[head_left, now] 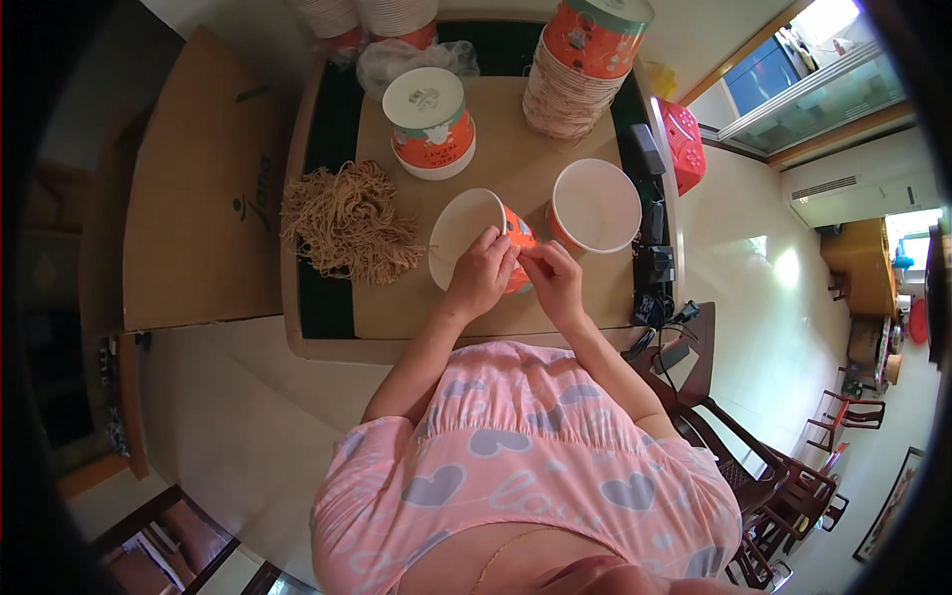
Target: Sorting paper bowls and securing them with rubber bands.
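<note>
Both hands meet at the middle of the counter (585,297) on one orange paper bucket (474,238) lying on its side, its white inside facing about ten o'clock. The left hand (482,275) wraps the bucket's wall by the rim, fingers clamped on it. The right hand (553,280) sits just beside it at three o'clock, fingertips pinched together on something thin at the bucket's side; it looks like a strand of string, but it is too small to be sure.

As a judgement of progress: this bucket is mid-work, with no finished handle showing on it. One open empty bucket (595,206) stands upright touching it at two o'clock, seemingly waiting. A pile of tan string pieces (349,222) lies at nine o'clock, well stocked, so much appears left.

Counted: one bucket in hand, one open bucket beside it, one bucket turned bottom-up (429,121) at eleven o'clock, and one tall nested stack (583,69) at one o'clock, too many to count. More stacks show at twelve o'clock, partly cut off. A flat cardboard sheet (203,188) lies beyond the string at nine o'clock.
</note>
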`<state>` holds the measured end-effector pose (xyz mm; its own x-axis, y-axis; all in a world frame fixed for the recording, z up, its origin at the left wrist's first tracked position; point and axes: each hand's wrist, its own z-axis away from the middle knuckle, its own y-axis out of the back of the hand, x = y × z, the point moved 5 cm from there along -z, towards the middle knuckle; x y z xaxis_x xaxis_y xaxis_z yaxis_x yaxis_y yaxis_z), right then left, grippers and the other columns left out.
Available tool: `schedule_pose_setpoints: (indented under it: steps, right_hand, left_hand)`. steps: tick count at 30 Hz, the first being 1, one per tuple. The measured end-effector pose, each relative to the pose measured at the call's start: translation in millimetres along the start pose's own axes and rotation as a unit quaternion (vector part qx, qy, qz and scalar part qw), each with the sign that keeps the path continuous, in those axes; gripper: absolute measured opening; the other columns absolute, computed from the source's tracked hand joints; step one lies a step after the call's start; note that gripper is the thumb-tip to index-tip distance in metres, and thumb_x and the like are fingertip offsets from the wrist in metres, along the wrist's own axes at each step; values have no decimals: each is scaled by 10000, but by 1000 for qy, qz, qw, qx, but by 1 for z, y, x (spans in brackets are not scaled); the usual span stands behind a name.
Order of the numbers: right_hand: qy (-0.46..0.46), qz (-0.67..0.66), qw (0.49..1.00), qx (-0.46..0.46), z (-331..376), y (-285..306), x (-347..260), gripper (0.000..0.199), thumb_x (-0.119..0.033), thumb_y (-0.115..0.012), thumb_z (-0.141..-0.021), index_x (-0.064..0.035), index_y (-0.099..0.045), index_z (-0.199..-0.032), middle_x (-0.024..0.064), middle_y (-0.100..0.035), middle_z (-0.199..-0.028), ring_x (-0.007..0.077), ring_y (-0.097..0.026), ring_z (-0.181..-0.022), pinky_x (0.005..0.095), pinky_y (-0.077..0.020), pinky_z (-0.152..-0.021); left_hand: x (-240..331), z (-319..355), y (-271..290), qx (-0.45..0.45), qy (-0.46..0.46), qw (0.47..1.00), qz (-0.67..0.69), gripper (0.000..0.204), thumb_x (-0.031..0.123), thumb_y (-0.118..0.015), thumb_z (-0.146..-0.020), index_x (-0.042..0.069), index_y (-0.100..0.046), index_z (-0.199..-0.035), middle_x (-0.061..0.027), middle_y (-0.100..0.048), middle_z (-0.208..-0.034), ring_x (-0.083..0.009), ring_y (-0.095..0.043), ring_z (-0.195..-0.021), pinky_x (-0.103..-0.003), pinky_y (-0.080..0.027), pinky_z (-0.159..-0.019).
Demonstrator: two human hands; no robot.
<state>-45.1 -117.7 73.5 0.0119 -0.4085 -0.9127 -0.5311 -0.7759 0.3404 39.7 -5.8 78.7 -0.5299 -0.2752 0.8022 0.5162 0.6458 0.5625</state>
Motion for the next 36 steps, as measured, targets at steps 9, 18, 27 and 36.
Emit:
schedule_pose_setpoints:
  steps: [9,18,27,36]
  right_hand:
    - [-153,-130,978,-55,2,-4,18,60,-36,-653,-864,15,-630,-886,-13,-620,-761,24,-541,-705,189,-434,-611]
    - [-222,-177,956,-80,3,-1,15,101,-89,-650,-881,5,-644,-917,-45,-601,-759,13,-509,-676,173,-398,-588]
    - [-174,-157,970,-57,3,2,26,61,-41,-650,-867,6,-630,-900,-42,-590,-750,10,-499,-672,170,-406,-601]
    - [-120,-103,986,-56,2,2,15,57,-28,-649,-862,4,-631,-906,-30,-612,-772,18,-531,-706,178,-430,-628]
  left_hand:
    - [2,2,3,-18,-12,1000,16,144,143,-490,-925,8,-517,-885,-157,-509,-895,-358,-554,-819,-440,-457,-709]
    - [4,3,5,-37,-11,999,30,85,107,-507,-904,22,-511,-899,-141,-505,-893,-340,-555,-820,-424,-457,-716]
    - [7,1,6,-43,-18,998,37,137,137,-489,-926,15,-531,-880,-146,-518,-894,-339,-555,-815,-423,-457,-713]
    - [6,1,4,-30,-19,999,12,157,146,-481,-929,-1,-519,-887,-155,-514,-901,-354,-551,-819,-432,-461,-717]
